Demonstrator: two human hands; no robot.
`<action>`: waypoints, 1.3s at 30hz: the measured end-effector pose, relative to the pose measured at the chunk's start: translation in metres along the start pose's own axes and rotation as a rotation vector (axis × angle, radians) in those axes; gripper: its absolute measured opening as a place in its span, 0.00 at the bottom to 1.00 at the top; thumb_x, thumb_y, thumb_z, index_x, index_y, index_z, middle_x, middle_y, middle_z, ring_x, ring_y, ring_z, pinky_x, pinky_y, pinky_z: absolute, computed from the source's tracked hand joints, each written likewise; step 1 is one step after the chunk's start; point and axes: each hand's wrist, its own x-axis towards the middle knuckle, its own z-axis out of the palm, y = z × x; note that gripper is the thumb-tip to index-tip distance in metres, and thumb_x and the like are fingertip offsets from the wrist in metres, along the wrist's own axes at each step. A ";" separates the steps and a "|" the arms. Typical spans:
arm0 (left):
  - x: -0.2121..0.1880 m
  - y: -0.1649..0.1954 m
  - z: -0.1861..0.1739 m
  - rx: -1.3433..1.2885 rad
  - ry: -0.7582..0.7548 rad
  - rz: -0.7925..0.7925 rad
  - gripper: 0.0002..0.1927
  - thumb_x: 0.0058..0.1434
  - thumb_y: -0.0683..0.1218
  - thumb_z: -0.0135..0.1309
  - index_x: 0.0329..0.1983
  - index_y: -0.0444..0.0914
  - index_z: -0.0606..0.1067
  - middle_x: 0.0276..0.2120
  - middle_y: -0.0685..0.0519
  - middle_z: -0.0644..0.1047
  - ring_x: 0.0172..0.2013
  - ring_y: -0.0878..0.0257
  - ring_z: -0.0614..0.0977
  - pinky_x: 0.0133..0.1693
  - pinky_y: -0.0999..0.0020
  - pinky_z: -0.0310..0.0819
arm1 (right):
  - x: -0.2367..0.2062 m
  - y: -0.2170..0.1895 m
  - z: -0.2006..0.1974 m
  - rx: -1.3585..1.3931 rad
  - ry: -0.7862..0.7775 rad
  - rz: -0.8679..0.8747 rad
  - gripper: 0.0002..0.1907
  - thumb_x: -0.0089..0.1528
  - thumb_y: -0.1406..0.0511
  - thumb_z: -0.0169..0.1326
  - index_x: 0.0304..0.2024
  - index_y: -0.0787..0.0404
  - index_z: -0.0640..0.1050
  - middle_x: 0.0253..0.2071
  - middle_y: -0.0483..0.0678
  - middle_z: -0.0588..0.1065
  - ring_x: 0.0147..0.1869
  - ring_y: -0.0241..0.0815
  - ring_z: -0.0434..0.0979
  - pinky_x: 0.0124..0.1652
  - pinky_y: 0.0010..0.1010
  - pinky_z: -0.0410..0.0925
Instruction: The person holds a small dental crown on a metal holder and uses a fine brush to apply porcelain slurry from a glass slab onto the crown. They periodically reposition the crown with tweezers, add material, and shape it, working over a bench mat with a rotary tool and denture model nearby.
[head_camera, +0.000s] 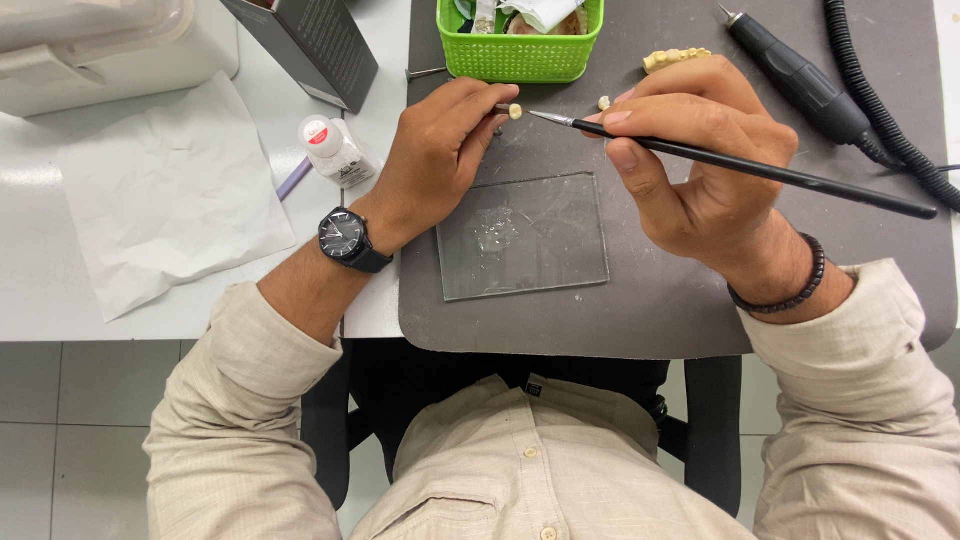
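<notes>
Pinched tight, the left hand (435, 150) grip holds a small cream tooth crown (515, 111) on a pin above the grey mat (560, 320). Right hand (700, 150) grip clasps a thin black brush (760, 170) pen-fashion, tip just beside the crown, wrist raised over the glass slab (525, 235).

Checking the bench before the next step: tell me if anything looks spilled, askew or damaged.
Nothing looks damaged. The glass slab lies slightly askew on the grey mat, with a small wet smear near its middle. One loose tooth-like piece lies on the mat beyond the right hand.
</notes>
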 end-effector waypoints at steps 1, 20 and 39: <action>0.000 0.000 0.000 0.000 -0.001 0.000 0.13 0.71 0.35 0.56 0.58 0.32 0.75 0.45 0.47 0.80 0.41 0.58 0.84 0.40 0.69 0.80 | 0.000 0.000 0.000 -0.004 0.000 0.003 0.05 0.68 0.73 0.59 0.45 0.68 0.77 0.41 0.57 0.80 0.49 0.49 0.79 0.44 0.34 0.75; 0.002 -0.003 0.001 0.003 0.060 0.008 0.12 0.72 0.35 0.57 0.57 0.31 0.74 0.45 0.45 0.80 0.42 0.55 0.84 0.41 0.66 0.80 | -0.020 0.011 0.031 0.588 -0.258 0.791 0.08 0.74 0.66 0.49 0.48 0.68 0.73 0.40 0.49 0.78 0.44 0.37 0.83 0.43 0.26 0.76; 0.001 -0.005 0.004 -0.001 0.075 0.002 0.12 0.73 0.36 0.57 0.58 0.32 0.74 0.44 0.46 0.80 0.40 0.56 0.84 0.39 0.66 0.79 | -0.025 0.013 0.049 0.497 -0.389 0.822 0.09 0.73 0.65 0.49 0.46 0.67 0.73 0.38 0.49 0.80 0.46 0.38 0.85 0.45 0.27 0.78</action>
